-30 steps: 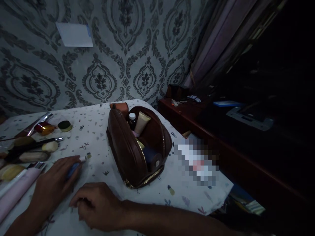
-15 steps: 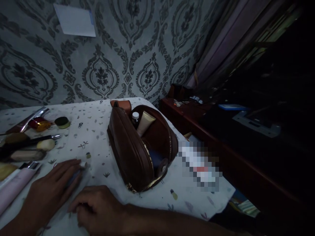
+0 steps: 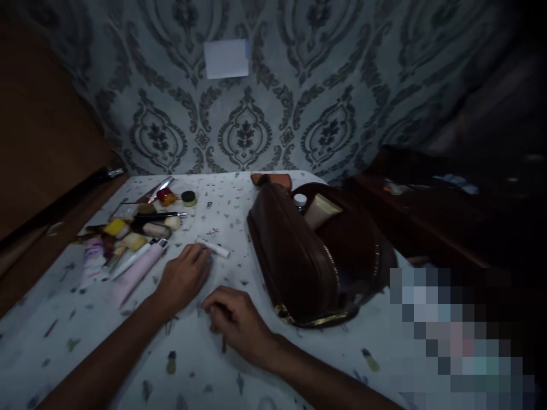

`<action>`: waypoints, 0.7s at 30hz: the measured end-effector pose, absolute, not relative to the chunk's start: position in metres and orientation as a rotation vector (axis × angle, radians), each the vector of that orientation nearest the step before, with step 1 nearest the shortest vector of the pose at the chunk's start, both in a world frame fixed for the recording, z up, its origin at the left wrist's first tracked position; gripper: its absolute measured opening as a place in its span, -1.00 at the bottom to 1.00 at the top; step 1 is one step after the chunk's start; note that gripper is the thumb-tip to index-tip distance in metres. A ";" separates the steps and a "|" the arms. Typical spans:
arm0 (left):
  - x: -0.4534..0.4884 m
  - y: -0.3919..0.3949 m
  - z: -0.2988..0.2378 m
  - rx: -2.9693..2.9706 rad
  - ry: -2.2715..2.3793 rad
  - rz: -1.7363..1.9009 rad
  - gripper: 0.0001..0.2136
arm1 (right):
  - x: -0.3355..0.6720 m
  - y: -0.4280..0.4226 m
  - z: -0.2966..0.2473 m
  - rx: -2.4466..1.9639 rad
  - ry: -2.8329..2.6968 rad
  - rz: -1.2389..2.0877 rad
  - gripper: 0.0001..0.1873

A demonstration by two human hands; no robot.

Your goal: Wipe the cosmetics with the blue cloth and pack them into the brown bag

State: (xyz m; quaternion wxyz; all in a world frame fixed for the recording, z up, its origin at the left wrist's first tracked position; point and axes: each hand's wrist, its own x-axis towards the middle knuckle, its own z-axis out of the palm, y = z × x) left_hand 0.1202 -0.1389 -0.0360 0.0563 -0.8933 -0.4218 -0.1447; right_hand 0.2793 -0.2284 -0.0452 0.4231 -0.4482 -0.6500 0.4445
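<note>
My left hand (image 3: pixel 183 278) rests palm down on the patterned tablecloth, its fingers extended. A slim white tube (image 3: pixel 217 248) lies at its fingertips; whether they touch it I cannot tell. Close by on the right, my right hand (image 3: pixel 239 319) is loosely curled on the cloth, and nothing shows in it. Beyond it stands a brown zip bag (image 3: pixel 290 256), unzipped and gaping. Inside the bag are a beige squeeze tube (image 3: pixel 321 210) and a white-capped bottle (image 3: pixel 299 200). A pink tube (image 3: pixel 139 273) lies left of my left hand.
Cosmetics spread over the left side, among them a dark-lidded jar (image 3: pixel 188 198), a black-handled brush (image 3: pixel 160 216) and a purple-white tube (image 3: pixel 94 259). A wooden panel (image 3: pixel 43 125) borders the left. Patterned wallpaper (image 3: pixel 243 131) rises behind; dark red furniture (image 3: pixel 410 219) is at right.
The camera view has swung left, so the bag and hands appear farther right and more cosmetics show. The white tube now lies more exposed beyond my left fingers.
</note>
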 end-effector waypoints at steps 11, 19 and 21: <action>0.117 -0.141 -0.020 -2.696 -1.428 -0.158 -0.67 | 0.280 -0.225 -0.043 -1.134 -1.655 0.937 -0.79; 0.098 -0.123 -0.008 -2.455 -1.686 -0.174 -0.68 | 0.291 -0.216 -0.064 -1.349 -1.534 0.621 -0.64; 0.090 -0.116 -0.006 -2.340 -1.785 -0.197 -0.68 | 0.293 -0.214 -0.068 -1.382 -1.558 0.649 -0.61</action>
